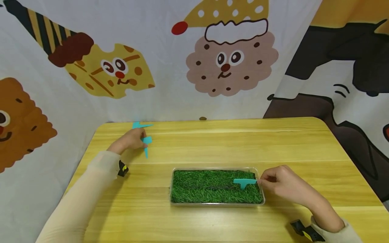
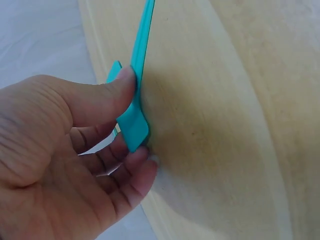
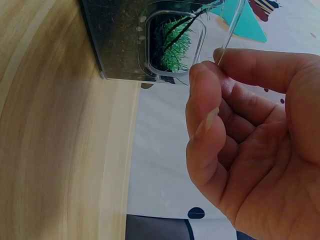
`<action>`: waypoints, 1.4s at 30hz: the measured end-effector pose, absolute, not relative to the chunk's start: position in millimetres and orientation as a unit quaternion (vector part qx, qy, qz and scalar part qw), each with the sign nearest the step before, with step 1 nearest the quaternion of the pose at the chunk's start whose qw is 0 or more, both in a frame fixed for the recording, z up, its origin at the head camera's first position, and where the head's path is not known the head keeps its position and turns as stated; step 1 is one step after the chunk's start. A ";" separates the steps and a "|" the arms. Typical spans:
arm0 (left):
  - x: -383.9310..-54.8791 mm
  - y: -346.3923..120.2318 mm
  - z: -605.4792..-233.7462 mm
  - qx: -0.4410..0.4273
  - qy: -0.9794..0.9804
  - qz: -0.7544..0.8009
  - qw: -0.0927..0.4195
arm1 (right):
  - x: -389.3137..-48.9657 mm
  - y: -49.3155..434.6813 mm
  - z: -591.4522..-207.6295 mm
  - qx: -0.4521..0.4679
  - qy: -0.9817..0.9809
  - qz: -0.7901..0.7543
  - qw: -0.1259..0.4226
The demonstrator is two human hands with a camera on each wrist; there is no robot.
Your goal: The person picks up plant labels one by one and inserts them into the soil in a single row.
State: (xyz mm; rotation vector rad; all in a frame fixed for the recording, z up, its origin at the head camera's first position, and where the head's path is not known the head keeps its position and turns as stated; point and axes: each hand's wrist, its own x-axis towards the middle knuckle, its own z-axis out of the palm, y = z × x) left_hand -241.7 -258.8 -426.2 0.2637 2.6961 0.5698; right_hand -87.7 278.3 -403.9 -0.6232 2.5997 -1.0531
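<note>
At the table's back left, my left hand pinches a teal T-shaped plant label between thumb and fingers, its pointed stem toward me. Beyond that hand, a second teal label lies near the back edge. A clear plastic tray of green artificial grass sits front and centre. Above the grass at its right stands a third teal label, crossbar up, stem's lower end hidden. My right hand pinches a thin clear edge, apparently the tray's right rim; in the right wrist view that label appears behind the fingertips.
The wooden table runs back to a white cloth printed with cartoon food. Each sleeve carries a small black wrist device, one of them the left device. Dark filling shows through the tray's side in the right wrist view.
</note>
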 end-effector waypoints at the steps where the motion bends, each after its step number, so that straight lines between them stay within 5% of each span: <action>1: -241.9 -259.1 -426.7 0.090 0.957 0.204 0.184 | -87.5 278.3 -404.1 -0.214 0.897 -0.362 0.135; 22: -225.8 -270.1 -412.2 0.071 0.941 0.316 0.099 | -87.2 278.3 -404.9 -0.216 0.896 -0.364 0.134; 42: -201.8 -250.9 -387.8 0.066 0.912 0.398 -0.066 | -86.9 277.4 -405.0 -0.215 0.897 -0.363 0.132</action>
